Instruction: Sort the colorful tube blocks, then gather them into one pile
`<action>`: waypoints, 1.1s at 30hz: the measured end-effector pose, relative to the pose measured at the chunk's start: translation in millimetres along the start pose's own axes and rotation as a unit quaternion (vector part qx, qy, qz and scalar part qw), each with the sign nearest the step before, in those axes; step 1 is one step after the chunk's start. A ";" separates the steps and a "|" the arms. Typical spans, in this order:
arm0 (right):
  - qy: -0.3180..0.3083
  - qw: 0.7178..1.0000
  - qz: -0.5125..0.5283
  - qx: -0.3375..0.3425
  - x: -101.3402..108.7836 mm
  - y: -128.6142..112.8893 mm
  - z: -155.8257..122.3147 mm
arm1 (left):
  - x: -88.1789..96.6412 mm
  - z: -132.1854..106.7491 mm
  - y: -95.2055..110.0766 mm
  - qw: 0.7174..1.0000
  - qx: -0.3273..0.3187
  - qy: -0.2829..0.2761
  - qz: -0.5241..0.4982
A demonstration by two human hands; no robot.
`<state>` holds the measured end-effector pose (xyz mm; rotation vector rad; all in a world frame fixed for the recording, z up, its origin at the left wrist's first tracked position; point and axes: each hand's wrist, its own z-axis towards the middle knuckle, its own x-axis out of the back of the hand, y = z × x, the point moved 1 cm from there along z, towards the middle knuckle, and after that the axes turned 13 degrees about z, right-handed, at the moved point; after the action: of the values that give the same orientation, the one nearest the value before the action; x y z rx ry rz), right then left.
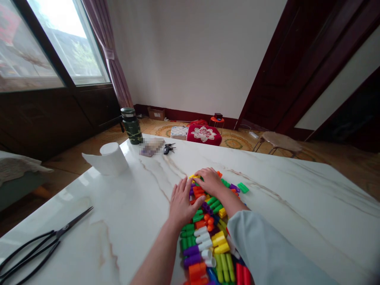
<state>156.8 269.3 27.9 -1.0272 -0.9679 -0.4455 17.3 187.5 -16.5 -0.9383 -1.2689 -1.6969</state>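
A pile of colourful plastic building pieces lies on the white marble table, stretching from the middle toward me. My left hand rests flat at the pile's left edge, fingers stretched out and touching the pieces. My right hand lies palm down on the far end of the pile, fingers curled over several pieces; whether it grips one I cannot tell. A loose green piece sits just right of the pile.
Black scissors lie at the near left. A paper roll, a camouflage flask, a blurred packet and keys stand at the far edge. Stools and a red cushion are on the floor beyond.
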 end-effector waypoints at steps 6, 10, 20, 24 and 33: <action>0.218 0.971 0.094 0.009 36.2 39.9 -54.3 | 5.2 -0.6 2.6 1.000 -0.002 -0.004 0.005; 0.334 0.920 0.065 -0.196 36.4 95.8 -97.5 | 5.1 -0.2 3.0 1.000 -0.005 0.003 0.001; 0.220 0.941 0.105 -0.237 6.7 50.8 -169.4 | 0.4 1.4 -2.0 1.000 -0.009 0.010 -0.007; 0.233 0.938 0.087 -0.243 -12.2 27.2 -211.8 | 0.5 2.3 -2.2 0.999 -0.005 0.021 -0.036; 0.308 0.899 0.233 -0.208 -12.5 13.2 -228.9 | 35.7 -46.9 -7.1 0.985 0.032 0.015 -0.167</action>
<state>265.2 75.0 -28.9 -1.3423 -0.0396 -0.5378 -8.1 137.4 2.6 -0.6869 -1.5164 -1.9031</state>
